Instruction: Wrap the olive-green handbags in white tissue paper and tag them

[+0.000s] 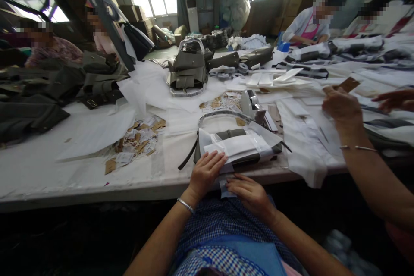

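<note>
A dark olive handbag (241,164) lies in front of me at the table edge, with white tissue paper (239,145) folded over its front and clear tape across it. Its handle (223,113) is wrapped in clear plastic, and a dark strap sticks out at each side. My left hand (207,172) lies flat with fingers stretched on the paper at the bag's lower left. Below the bag, at the table edge, my right hand (250,193) has its fingertips on a small whitish translucent packet (228,189); the thumb is hidden.
Behind the bag stands a tape dispenser (250,102). Brown and white hang tags (139,138) are piled to the left. A second wrapped handbag (188,71) stands further back. From the right reaches a co-worker's hand (343,105) holding a brown card (349,84). More bags (42,112) lie left.
</note>
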